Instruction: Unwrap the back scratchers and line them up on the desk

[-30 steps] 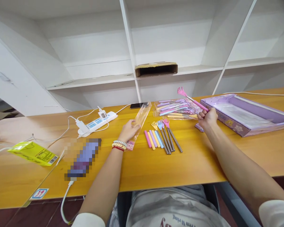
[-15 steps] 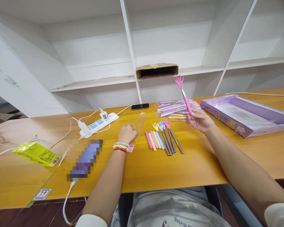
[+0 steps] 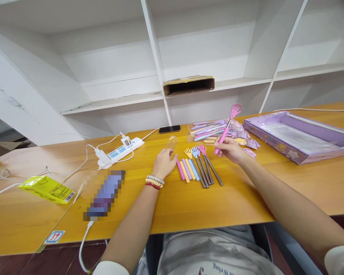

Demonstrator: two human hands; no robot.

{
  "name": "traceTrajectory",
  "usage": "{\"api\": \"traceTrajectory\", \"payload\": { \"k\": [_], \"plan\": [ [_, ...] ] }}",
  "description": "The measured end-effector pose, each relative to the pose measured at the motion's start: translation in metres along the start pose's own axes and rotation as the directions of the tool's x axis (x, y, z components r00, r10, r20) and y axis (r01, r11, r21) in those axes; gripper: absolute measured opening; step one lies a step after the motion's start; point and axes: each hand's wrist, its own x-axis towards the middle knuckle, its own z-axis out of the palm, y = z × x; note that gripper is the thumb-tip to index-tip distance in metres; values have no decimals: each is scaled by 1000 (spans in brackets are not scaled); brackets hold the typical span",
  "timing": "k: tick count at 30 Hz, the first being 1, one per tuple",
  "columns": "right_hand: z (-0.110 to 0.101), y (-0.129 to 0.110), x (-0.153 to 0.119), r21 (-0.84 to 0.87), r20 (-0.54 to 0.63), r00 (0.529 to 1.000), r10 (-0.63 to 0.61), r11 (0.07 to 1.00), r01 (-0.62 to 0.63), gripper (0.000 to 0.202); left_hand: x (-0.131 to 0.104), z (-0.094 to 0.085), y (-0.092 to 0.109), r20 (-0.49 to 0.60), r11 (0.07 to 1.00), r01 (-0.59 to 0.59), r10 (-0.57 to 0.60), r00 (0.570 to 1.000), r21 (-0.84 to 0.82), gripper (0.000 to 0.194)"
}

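Note:
My right hand (image 3: 231, 149) is closed around the pink handle of a back scratcher (image 3: 225, 135), its pink claw head pointing up and away. Resting low over the table, my left hand (image 3: 164, 164) has loosely bent fingers with the thumb apart. It covers most of a clear plastic sleeve (image 3: 172, 142), whose far end sticks out beyond the fingers. Just right of that hand lie several back scratchers (image 3: 205, 170) side by side, with yellow, blue, purple and pink claws, metal shafts and separate-looking coloured grips (image 3: 187, 170).
Behind my right hand is a pile of bagged back scratchers (image 3: 210, 131). A purple open box (image 3: 296, 156) stands right. Leftward are a power strip (image 3: 120, 152), a blurred phone (image 3: 104, 193) and a yellow packet (image 3: 47, 189). A dark phone (image 3: 169, 129) lies by the shelf (image 3: 157, 46).
My right hand has come down and left with the pink back scratcher, which now leans right. My left hand has shifted right, hiding the sleeve's pink label.

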Motion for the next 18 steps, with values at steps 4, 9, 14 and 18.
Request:
{"api": "traceTrajectory", "payload": {
  "k": [4,9,14,18],
  "plan": [
    [24,10,-5,-168,252,966,63,986,-20,22,-14,-1,31,29,943,-291,300,954,-161,33],
    [46,19,-10,-163,265,959,105,985,-62,27,-27,6,55,107,869,-451,478,872,-206,31],
    [35,14,-6,-56,57,997,53,997,-49,32,-23,9,47,35,896,-417,427,904,-154,27],
    [20,9,-2,83,-115,993,17,997,-8,31,-15,6,35,-16,924,-370,371,929,-97,21]
  ]
}}
